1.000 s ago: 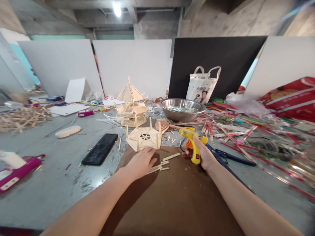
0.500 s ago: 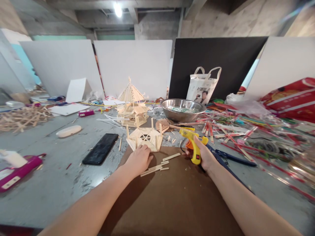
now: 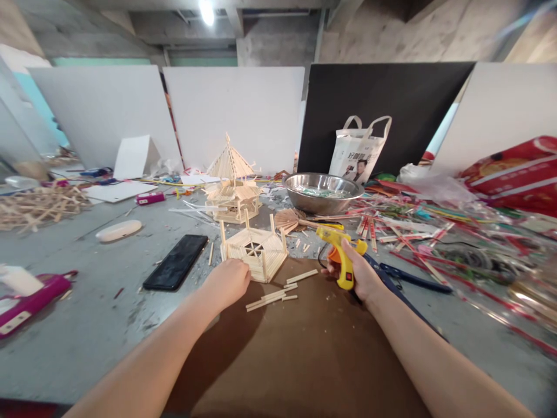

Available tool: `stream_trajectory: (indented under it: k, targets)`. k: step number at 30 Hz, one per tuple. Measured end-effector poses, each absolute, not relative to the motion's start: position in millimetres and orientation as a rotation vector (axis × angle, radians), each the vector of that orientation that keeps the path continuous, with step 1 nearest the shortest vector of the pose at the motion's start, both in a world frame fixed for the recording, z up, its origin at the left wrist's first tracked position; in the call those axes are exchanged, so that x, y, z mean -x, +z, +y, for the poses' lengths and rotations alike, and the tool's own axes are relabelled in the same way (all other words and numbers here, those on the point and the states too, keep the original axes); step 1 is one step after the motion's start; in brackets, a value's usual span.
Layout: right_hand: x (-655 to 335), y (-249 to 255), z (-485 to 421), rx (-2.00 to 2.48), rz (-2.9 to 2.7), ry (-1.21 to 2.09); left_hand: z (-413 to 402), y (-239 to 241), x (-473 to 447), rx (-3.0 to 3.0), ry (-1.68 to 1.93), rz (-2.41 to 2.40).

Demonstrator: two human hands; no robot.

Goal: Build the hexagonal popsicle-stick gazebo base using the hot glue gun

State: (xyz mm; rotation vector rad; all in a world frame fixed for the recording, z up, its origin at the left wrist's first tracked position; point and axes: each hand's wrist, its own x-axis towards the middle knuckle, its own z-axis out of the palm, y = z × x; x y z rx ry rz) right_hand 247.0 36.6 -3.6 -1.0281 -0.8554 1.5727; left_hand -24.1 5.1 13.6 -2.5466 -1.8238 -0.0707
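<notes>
My left hand (image 3: 230, 282) is closed at the near left edge of a six-sided wooden stick model (image 3: 272, 260), its fingertips hidden behind the hand. The model has short upright posts at its corners and a spoked opening in its top. In my right hand (image 3: 364, 270) is a yellow hot glue gun (image 3: 347, 273), its nozzle pointing left toward the model. Several loose wooden sticks (image 3: 272, 299) lie between my hands on a brown board (image 3: 296, 354).
Behind the model stand a stick pavilion (image 3: 232, 191) and a metal bowl (image 3: 322, 203). A black phone (image 3: 176, 262) lies left, near a purple glue gun (image 3: 35, 302). Dark-blue-handled pliers (image 3: 415, 280) and red-and-white strips (image 3: 420, 232) lie right. A paper bag (image 3: 357, 152) stands behind.
My left hand has moved left and closed at the model's near left edge. The model has turned slightly and its front has come nearer. The right hand has stayed almost still.
</notes>
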Motion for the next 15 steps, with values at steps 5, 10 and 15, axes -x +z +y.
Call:
stream_trajectory:
  k: [5,10,15]
  targets:
    - [-246.3,-0.6,33.9,1.066,-0.853,1.568,3.5,13.0,21.4,2.585,-0.283,-1.82]
    - [-244.5,1.5,32.2,1.061,-0.885,1.579,3.8,4.5,10.2,2.624,-0.82,-1.805]
    - [-243.4,2.4,32.4,1.065,-0.868,1.566,12.4,-4.1,8.2,2.591,-0.998,-1.854]
